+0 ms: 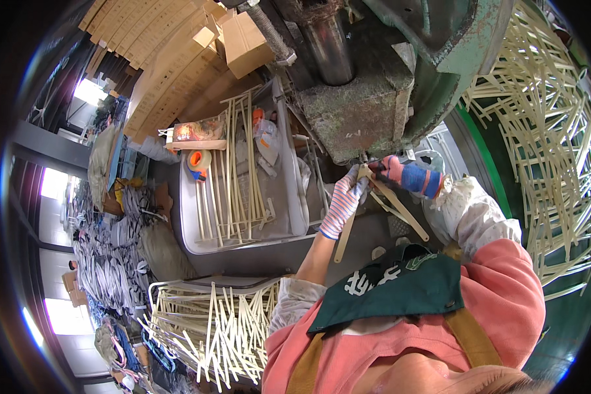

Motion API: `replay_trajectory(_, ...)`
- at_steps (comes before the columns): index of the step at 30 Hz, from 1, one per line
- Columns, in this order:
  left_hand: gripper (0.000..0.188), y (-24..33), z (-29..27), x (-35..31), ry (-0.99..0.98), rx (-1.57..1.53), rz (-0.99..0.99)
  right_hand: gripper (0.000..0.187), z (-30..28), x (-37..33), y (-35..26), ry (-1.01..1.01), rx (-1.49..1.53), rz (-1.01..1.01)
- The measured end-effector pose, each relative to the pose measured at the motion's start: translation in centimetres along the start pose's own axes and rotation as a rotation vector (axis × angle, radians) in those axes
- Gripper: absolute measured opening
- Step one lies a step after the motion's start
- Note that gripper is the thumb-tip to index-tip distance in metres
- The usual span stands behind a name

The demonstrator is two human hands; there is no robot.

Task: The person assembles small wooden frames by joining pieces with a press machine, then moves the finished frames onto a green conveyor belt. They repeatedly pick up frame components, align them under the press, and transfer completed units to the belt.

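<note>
My left hand (343, 205), in a white glove with pink and blue stripes, is closed at the upper ends of several cream flat strips (402, 211). Its fingertips pinch where the strips meet. My right hand (408, 176), in a blue and red glove, closes on the same bunch from the right, its fingers partly hidden. The strips have rounded ends and fan downward, with one separate strip (345, 239) hanging below my left hand. Just above both hands is the worn metal block of a green press (354, 121). Its contact with the strips is too small to tell.
Left of the press stands a grey-white bin (185, 217) with long strips, a tape roll (199, 159) and a packet (200, 131). A wire basket of strips (223, 328) sits nearer. Cartons (157, 72) are stacked behind; another strip heap (538, 131) lies at right.
</note>
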State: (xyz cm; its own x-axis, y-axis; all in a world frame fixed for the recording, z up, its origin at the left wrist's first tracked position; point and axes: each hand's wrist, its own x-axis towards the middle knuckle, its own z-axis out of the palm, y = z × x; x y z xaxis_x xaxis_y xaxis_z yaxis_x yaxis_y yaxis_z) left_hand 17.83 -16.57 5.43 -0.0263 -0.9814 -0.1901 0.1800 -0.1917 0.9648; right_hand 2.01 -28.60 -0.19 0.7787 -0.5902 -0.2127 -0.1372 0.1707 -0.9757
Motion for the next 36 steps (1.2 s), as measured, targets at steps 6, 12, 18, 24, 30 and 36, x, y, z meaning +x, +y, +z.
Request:
replay_trajectory(6, 0.054, -2.4, -0.5, 0.0, 0.147, 0.434, 0.337, 0.063, 1.5, -2.4, 0.8, 0.252, -0.716, -0.296)
replay_trajectory(12, 0.036, -4.1, -1.4, -8.2, 0.172, 0.301, 0.002, 0.019, 1.9, -10.4, 0.2, 0.157, -0.164, 0.305)
replay_trajectory(18, 0.031, -0.6, -5.2, -9.9, -0.004, 0.147, -0.114, 0.016, -1.7, -9.8, -2.0, 0.273, -0.321, 0.073)
replay_trajectory(24, 0.028, 0.2, -5.1, -9.8, -0.030, 0.076, -0.129, 0.018, -2.1, -10.1, -2.8, 0.268, -0.345, 0.170)
replay_trajectory(30, 0.033, 0.0, -5.8, -9.4, -0.063, 0.131, -0.147, 0.020, -1.7, -10.1, -4.2, 0.234, -0.353, 0.168)
replay_trajectory(36, 0.030, 0.5, -5.2, -9.9, -0.069, 0.155, -0.073, 0.018, -2.2, -11.0, -5.4, 0.242, -0.398, 0.130)
